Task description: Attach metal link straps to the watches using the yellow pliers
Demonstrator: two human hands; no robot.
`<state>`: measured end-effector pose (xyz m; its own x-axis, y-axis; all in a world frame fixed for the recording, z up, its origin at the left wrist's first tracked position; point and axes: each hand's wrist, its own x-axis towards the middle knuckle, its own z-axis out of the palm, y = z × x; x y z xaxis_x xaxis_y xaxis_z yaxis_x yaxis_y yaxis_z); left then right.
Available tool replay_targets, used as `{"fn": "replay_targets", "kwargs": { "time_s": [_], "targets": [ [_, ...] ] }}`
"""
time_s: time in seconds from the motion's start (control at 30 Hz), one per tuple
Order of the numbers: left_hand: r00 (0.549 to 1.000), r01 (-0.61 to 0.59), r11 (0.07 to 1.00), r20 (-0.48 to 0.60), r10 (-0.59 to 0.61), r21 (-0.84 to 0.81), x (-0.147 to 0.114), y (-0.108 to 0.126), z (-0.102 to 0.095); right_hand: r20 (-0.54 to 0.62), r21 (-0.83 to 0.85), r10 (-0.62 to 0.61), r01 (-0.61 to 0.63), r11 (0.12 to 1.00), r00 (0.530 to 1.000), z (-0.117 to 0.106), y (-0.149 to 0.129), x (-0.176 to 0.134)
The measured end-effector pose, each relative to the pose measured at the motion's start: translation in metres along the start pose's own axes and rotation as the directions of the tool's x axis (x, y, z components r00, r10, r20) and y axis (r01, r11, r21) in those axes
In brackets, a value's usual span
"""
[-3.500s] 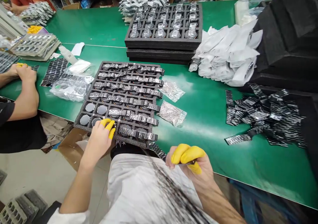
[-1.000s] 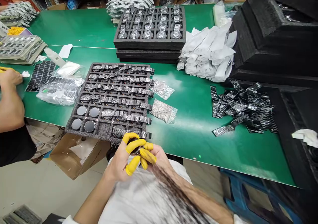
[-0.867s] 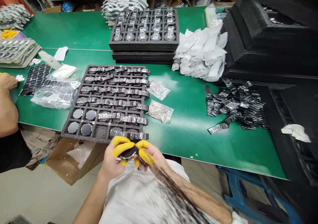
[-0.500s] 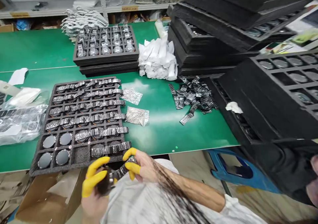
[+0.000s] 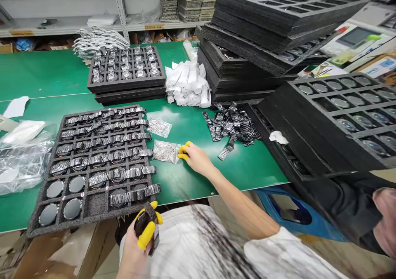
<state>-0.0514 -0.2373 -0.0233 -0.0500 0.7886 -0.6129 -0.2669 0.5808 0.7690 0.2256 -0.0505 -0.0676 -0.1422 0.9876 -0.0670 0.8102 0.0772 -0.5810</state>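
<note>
My left hand, with yellow finger cots, is closed around a wristwatch with a dark case and black link band, held in front of the tray's near edge. My right hand, also in yellow cots, has curled fingertips at the right edge of a small clear bag of thin metal pins. Whatever lies between those fingertips is too small to make out. A second packet of pins lies just behind. The grey foam tray holds rows of watches with black bands, several bandless watch heads and one vacant slot.
A heap of black band pieces lies to the right. Behind are white wrapped bundles and another watch tray. Tall stacks of black foam trays bound the right side. Clear plastic bags lie left. Another person's dark sleeve is at right.
My right hand has left the watch and moved forward to the bag of pins. My left hand keeps the watch, now turned more upright and shifted right. The view has tilted slightly up.
</note>
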Motion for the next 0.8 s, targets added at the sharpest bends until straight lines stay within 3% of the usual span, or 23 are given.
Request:
{"fn": "replay_targets", "kwargs": {
  "time_s": [0.27, 0.4, 0.47, 0.6, 0.8],
  "targets": [
    [0.999, -0.054, 0.998, 0.004, 0.054, -0.013, -0.004, 0.010, 0.002, 0.131, 0.233, -0.077, 0.045, 0.972, 0.988, -0.005, 0.020, 0.008],
    [0.996, -0.056, 0.995, -0.074, 0.051, -0.078, -0.003, 0.011, 0.007, 0.087, 0.576, -0.072, 0.009, 0.817, 0.994, -0.001, 0.027, 0.008],
    [0.994, -0.060, 0.996, -0.097, 0.053, -0.064, -0.002, 0.012, 0.010, 0.040, 0.657, -0.026, -0.007, 0.754, 0.999, 0.003, 0.026, 0.005],
    [0.992, -0.093, 0.995, -0.088, 0.095, 0.025, 0.002, 0.014, 0.012, 0.048, 0.681, 0.030, -0.055, 0.730, 0.998, 0.006, 0.024, -0.002],
    [0.996, -0.092, 0.994, 0.003, 0.092, 0.059, 0.010, 0.003, 0.004, 0.053, 0.639, 0.059, -0.080, 0.765, 0.997, 0.006, 0.030, -0.001]
  ]
}}
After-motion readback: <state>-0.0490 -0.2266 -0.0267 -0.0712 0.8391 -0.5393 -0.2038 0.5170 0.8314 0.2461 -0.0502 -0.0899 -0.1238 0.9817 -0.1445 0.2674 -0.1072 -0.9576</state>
